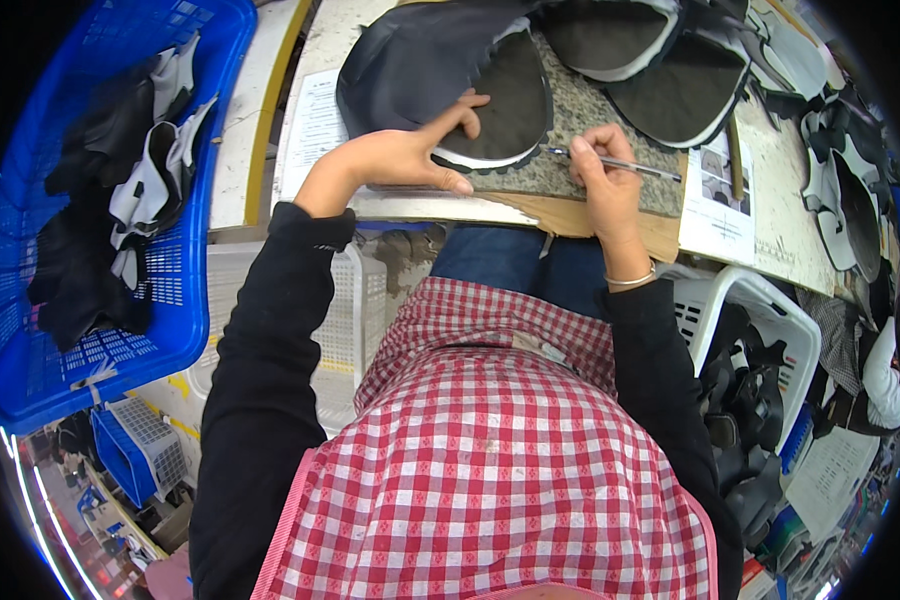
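A black shoe upper [410, 75] with a pale lining edge and a notched rim lies on the grey speckled slab [530, 182] before me. My left hand [410, 155] rests across its left side, thumb and fingers spread apart over the piece. To the right, my right hand [607, 180] is closed around a slim pen [650, 170], its tip beside the upper's rim. Beyond the right hand lie more black uppers, one at the top [610, 35] and another below it [682, 88].
At far left stands a blue plastic basket [195, 290] with black and white pieces [155, 190] inside. Printed sheets [315, 130] lie on the bench. A white crate [705, 300] holding dark pieces is at lower right; a white basket [355, 320] stands beneath the bench.
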`<act>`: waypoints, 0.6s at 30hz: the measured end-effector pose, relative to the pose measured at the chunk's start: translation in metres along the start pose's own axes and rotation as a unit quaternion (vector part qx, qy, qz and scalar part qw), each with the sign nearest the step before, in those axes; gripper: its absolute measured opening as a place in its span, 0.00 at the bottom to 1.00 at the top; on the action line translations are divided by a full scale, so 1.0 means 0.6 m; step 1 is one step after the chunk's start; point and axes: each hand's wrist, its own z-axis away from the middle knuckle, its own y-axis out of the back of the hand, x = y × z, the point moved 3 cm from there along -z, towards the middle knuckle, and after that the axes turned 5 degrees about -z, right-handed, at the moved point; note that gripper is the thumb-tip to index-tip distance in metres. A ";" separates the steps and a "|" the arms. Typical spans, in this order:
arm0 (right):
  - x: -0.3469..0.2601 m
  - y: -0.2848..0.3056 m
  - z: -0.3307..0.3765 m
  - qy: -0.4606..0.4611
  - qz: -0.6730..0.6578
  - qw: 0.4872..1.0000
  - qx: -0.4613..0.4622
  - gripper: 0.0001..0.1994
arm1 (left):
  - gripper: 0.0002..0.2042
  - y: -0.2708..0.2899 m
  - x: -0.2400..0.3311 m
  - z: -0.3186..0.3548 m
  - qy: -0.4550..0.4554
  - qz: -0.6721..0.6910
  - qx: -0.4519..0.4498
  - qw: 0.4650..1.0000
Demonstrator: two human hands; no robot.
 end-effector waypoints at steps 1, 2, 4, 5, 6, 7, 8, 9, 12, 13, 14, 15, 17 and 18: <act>-0.001 -0.003 0.000 -0.006 0.008 1.000 -0.007 0.08 | 0.48 -0.011 0.006 0.004 -0.011 0.072 0.030 0.997; -0.001 -0.006 -0.001 -0.011 0.014 1.000 -0.011 0.08 | 0.48 -0.016 0.009 0.004 -0.004 0.122 0.080 0.989; 0.001 -0.015 -0.002 -0.017 0.031 0.999 -0.032 0.09 | 0.44 -0.034 0.025 -0.011 0.007 0.011 0.179 0.984; 0.003 -0.020 -0.003 -0.024 0.039 0.998 -0.043 0.10 | 0.34 -0.046 0.034 -0.022 0.048 -0.055 0.233 0.970; 0.004 -0.025 -0.005 -0.028 0.043 0.997 -0.058 0.10 | 0.32 -0.055 0.036 -0.030 0.072 -0.043 0.267 0.960; 0.006 -0.028 -0.007 -0.035 0.045 0.997 -0.058 0.11 | 0.29 -0.062 0.032 -0.038 0.097 -0.035 0.273 0.956; 0.006 -0.031 -0.009 -0.036 0.076 0.995 -0.049 0.12 | 0.27 -0.071 0.027 -0.045 0.126 -0.024 0.276 0.952; 0.007 -0.033 -0.011 -0.034 0.106 0.993 -0.044 0.12 | 0.20 -0.074 0.026 -0.048 0.125 -0.046 0.323 0.937; 0.006 -0.041 -0.015 -0.017 0.185 0.982 -0.026 0.12 | 0.16 -0.079 0.012 -0.051 0.107 0.011 0.356 0.928; 0.006 -0.044 -0.016 -0.011 0.203 0.979 -0.022 0.12 | 0.11 -0.078 0.010 -0.050 0.108 0.018 0.365 0.925; 0.006 -0.046 -0.017 0.004 0.220 0.975 -0.018 0.12 | 0.11 -0.076 0.008 -0.049 0.121 0.018 0.356 0.927; 0.005 -0.047 -0.018 0.015 0.247 0.969 -0.019 0.13 | 0.11 -0.074 0.010 -0.048 0.119 0.013 0.359 0.926; 0.011 -0.047 -0.020 -0.013 0.301 0.954 -0.015 0.13 | 0.11 -0.071 0.017 -0.046 0.121 0.007 0.364 0.924; 0.011 -0.047 -0.022 0.005 0.320 0.947 -0.020 0.14 | 0.11 -0.072 0.021 -0.046 0.123 0.006 0.366 0.923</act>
